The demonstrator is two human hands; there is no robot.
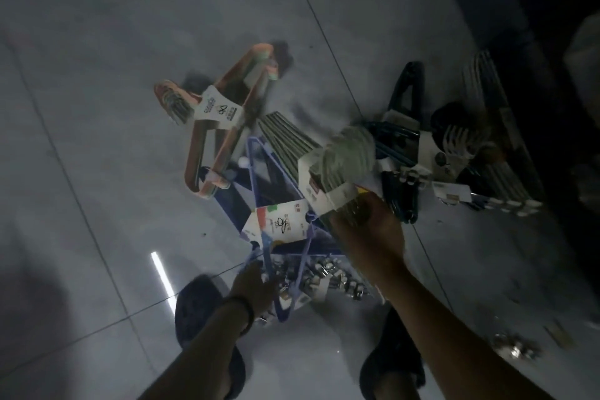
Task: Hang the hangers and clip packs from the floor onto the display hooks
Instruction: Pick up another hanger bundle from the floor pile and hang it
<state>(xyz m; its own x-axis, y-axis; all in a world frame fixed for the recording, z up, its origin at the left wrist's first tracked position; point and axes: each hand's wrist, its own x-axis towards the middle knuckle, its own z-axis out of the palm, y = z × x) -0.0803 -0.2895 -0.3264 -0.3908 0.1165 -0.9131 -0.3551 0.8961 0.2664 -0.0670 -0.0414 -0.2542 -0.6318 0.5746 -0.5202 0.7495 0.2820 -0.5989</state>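
**Green-grey hanger bundle (341, 156) gripped atop the floor heap**

It lies on top of a pile of hanger bundles mid-floor (97, 75). The right hand (367, 230) clamps its near end (fingers tucked under the bundle, out of sight). The left hand (253, 284) closes round the near edge of the purple hanger bundle (259, 178), though blur smears the fingers. Under that bundle, the clip packs (328, 273) show only as dim glints. An orange hanger bundle (227, 114) lies just beyond, to the left. On the right, a dark blue hanger bundle (402, 127) and a pale hanger bundle (496, 140) sink into shadow, their outlines hard to trace. Print on the card labels is unreadable. Two dark shoes (201, 318) stand close to the heap, the forearms crossing over them, and a bright light streak (160, 276) reflects off the tiles.
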